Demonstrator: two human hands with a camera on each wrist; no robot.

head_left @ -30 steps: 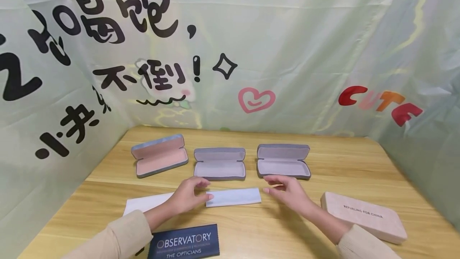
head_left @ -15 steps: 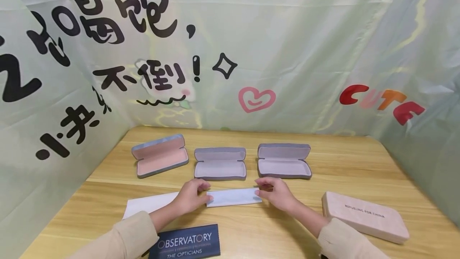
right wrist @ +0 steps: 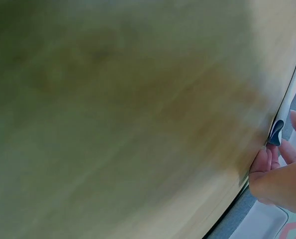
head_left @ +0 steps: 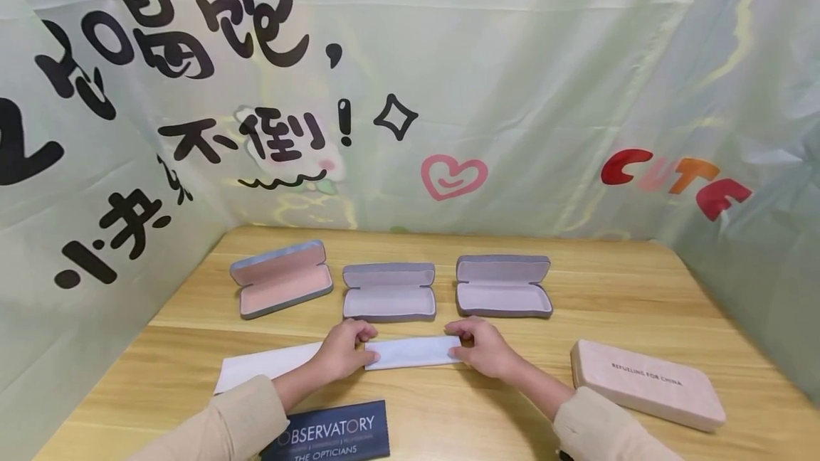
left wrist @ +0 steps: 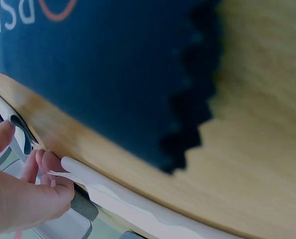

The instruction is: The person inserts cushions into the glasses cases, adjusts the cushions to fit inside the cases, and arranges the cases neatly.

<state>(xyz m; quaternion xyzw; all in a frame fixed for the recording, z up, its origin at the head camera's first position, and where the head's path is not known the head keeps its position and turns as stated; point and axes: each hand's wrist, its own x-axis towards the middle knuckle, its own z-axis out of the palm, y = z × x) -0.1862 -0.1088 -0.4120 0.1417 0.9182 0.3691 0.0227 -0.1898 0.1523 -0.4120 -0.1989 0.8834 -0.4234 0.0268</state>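
Observation:
A light blue folded lens cloth [head_left: 413, 352] lies on the table in the head view. My left hand [head_left: 342, 349] holds its left end between thumb and fingers. At the right end, my right hand [head_left: 483, 351] pinches the cloth the same way. The right wrist view shows the cloth's rolled end [right wrist: 277, 132], dark blue inside, between thumb and fingers. A white flat cloth [head_left: 265, 366] lies partly under my left wrist. Nearer me is a dark blue lens cloth [head_left: 339, 432] with printed lettering and a zigzag edge, partly covered by my left sleeve.
Behind the hands stand three open glasses cases: one pink-lined [head_left: 285, 290], one grey-lined in the middle [head_left: 389, 301], another grey-lined at right [head_left: 504, 297]. A closed pink case [head_left: 647, 384] lies at the right. A printed curtain [head_left: 512, 91] encloses the wooden table [head_left: 615, 290].
My right hand has moved left from beside the cloth onto its right end and now pinches it. The left hand stays at the left end. The view has shifted slightly.

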